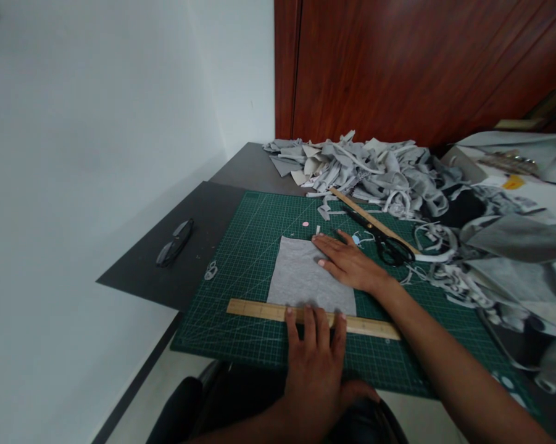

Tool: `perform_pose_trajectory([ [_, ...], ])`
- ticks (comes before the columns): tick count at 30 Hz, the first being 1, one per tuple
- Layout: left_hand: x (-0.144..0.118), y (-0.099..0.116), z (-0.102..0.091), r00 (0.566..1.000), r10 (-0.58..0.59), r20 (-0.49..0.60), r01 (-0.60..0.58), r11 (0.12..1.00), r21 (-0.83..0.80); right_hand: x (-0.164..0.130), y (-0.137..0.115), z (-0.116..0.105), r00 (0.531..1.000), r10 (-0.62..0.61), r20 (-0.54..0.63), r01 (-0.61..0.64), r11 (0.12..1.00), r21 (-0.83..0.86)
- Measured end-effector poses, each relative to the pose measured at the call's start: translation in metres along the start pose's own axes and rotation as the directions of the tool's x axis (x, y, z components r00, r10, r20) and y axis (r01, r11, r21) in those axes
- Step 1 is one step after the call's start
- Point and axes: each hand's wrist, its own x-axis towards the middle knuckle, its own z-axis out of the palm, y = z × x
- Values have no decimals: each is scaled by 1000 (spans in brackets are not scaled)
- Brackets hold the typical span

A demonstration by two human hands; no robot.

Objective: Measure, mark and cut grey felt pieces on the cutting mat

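Left hand [315, 364] flat, grip released, pressing wooden ruler [312, 317] lying crosswise; right hand [347, 262] flat on grey fabric [300, 277].

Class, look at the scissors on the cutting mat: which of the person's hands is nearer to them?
Right. The right hand rests flat on the grey fabric, just beside the scissors; the left hand presses the wooden ruler, farther away.

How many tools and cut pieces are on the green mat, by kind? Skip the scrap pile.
Wooden rulers: 2, near one under the left hand, far one by the scraps
Scissors: 1
Grey fabric square: 1, right hand flat on it
Total: 4
The eyeglasses lie off the cutting mat, not counted.
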Motion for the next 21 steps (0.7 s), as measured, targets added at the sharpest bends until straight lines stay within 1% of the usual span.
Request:
perform_pose_trajectory([
  [4, 0, 0, 0, 1000, -7, 2, 7, 1000, -11, -2, 6, -2, 990, 113, -81, -118, 991, -57],
  [7, 1, 0, 1, 1000, -4, 6, 4, 1000, -11, -6, 18, -3, 966, 217, -143, -232, 967, -104],
  [9, 1, 1, 2, 1000, -10, 9, 10, 1000, -11, -10, 28, -6, 953, 257, -158, -278, 951, -132],
  [12, 2, 1, 1, 1000, -18, 5, 18, 1000, -9, -15, 39, -11, 940, 285, -189, -316, 935, -160],
  [15, 3, 1, 0, 1000, -14, 9, 14, 1000, -1, -17, 46, -12, 934, 291, -207, -327, 929, -171],
  [18, 3, 1, -1, 1000, -15, 9, 15, 1000, 8, -16, 47, -10, 935, 287, -210, -327, 926, -188],
  [21, 3, 0, 0, 1000, -13, 9, 13, 1000, 11, -15, 41, -8, 936, 274, -221, -320, 924, -209],
])
